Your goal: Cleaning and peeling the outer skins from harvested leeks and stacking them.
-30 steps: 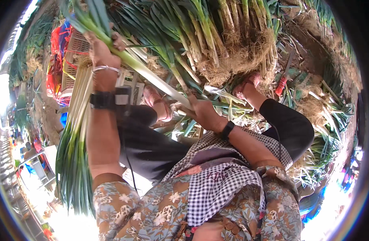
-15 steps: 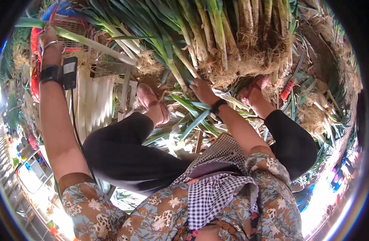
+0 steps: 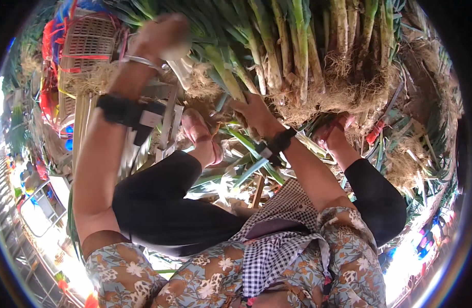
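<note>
Leeks with green tops and pale, root-covered ends lie heaped at the far side. A thick bundle of leeks (image 3: pixel 343 31) shows dense roots at its near end. My right hand (image 3: pixel 255 114) is closed around the lower end of a leek (image 3: pixel 222 64) just left of that bundle. My left hand (image 3: pixel 160 38) is over the leaves at the far left of the heap, smeared by motion. Its fingers cannot be made out, nor whether anything is in them. Just nearer than that hand, a white leek end with roots (image 3: pixel 199 82) pokes out.
A wicker basket (image 3: pixel 88 49) with red straps stands at the far left. My pink-shod feet (image 3: pixel 197 128) are planted short of the heap, among cut leaves (image 3: pixel 251 149) and peelings. Loose roots (image 3: pixel 405 159) lie to the right. A metal frame (image 3: pixel 43 205) is at the left edge.
My left hand has swung right from beside the basket to over the heap; the long leek it held no longer shows. My right hand stays at the leek's end. The whole view has shifted slightly.
</note>
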Action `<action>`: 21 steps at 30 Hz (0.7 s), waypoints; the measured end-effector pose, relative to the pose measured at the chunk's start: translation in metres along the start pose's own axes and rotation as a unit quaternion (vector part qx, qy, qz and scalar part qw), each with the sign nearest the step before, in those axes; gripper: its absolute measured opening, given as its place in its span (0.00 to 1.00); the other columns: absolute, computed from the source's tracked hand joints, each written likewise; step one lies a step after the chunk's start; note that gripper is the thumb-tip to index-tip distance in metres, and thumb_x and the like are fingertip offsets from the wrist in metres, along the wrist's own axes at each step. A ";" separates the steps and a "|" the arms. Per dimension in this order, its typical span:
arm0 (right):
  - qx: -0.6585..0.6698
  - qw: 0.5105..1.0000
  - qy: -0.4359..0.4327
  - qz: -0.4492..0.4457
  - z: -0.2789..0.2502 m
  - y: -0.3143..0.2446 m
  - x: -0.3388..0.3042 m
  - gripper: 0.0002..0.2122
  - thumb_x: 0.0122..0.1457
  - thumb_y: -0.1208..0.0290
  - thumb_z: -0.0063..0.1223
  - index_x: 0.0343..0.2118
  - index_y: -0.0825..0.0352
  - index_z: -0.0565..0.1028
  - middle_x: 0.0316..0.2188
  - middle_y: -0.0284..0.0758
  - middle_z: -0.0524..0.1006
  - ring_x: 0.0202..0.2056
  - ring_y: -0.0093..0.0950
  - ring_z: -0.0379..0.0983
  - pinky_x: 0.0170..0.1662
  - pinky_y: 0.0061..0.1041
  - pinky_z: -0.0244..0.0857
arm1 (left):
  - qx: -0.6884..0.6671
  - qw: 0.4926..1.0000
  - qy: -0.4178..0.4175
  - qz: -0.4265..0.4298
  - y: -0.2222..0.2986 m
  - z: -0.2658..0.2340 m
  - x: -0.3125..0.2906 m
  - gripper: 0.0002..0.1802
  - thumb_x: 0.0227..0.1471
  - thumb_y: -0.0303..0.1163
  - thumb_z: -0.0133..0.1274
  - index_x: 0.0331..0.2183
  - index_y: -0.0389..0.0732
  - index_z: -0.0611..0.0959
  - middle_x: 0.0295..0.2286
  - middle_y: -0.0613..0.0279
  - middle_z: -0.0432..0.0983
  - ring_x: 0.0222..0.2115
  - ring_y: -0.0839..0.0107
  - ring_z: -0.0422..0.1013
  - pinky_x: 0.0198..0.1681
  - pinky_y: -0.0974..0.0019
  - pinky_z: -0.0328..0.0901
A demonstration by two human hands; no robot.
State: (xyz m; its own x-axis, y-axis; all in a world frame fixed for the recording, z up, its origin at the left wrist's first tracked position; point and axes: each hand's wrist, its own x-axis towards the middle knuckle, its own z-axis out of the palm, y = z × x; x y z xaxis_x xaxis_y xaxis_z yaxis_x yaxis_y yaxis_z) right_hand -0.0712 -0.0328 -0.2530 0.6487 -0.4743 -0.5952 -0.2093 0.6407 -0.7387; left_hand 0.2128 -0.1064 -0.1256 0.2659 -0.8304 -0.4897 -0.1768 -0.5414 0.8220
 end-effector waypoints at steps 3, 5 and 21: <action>-0.090 0.986 0.082 -0.109 0.013 -0.038 -0.053 0.12 0.58 0.64 0.53 0.33 0.70 0.71 0.17 0.26 0.67 0.15 0.14 0.61 0.17 0.17 0.56 | 0.189 0.978 0.089 -0.028 -0.013 0.053 -0.014 0.24 0.58 0.43 0.51 0.49 0.36 0.74 0.41 0.54 0.75 0.36 0.66 0.72 0.38 0.65 0.70; -0.133 0.983 0.098 -0.078 0.016 -0.049 -0.089 0.18 0.55 0.63 0.56 0.41 0.75 0.70 0.24 0.34 0.73 0.24 0.21 0.65 0.29 0.25 0.64 | 0.159 0.975 0.148 -0.045 -0.033 0.069 -0.022 0.29 0.57 0.47 0.52 0.52 0.36 0.73 0.43 0.55 0.73 0.38 0.67 0.71 0.37 0.65 0.71; 0.043 0.940 -0.026 -0.338 0.005 -0.111 -0.196 0.27 0.66 0.50 0.38 0.51 0.73 0.70 0.46 0.38 0.74 0.48 0.26 0.68 0.52 0.25 0.62 | -0.403 0.878 -0.071 0.248 0.100 0.128 -0.161 0.21 0.57 0.39 0.53 0.46 0.35 0.72 0.38 0.54 0.76 0.35 0.60 0.76 0.40 0.53 0.75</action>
State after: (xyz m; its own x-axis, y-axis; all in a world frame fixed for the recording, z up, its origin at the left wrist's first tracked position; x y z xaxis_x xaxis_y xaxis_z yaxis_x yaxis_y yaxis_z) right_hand -0.1715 -0.0084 -0.0529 0.6479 -0.7615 0.0186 0.3222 0.2519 -0.9125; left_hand 0.0309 -0.0436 -0.0017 0.2143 -0.9768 0.0026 0.5067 0.1135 0.8546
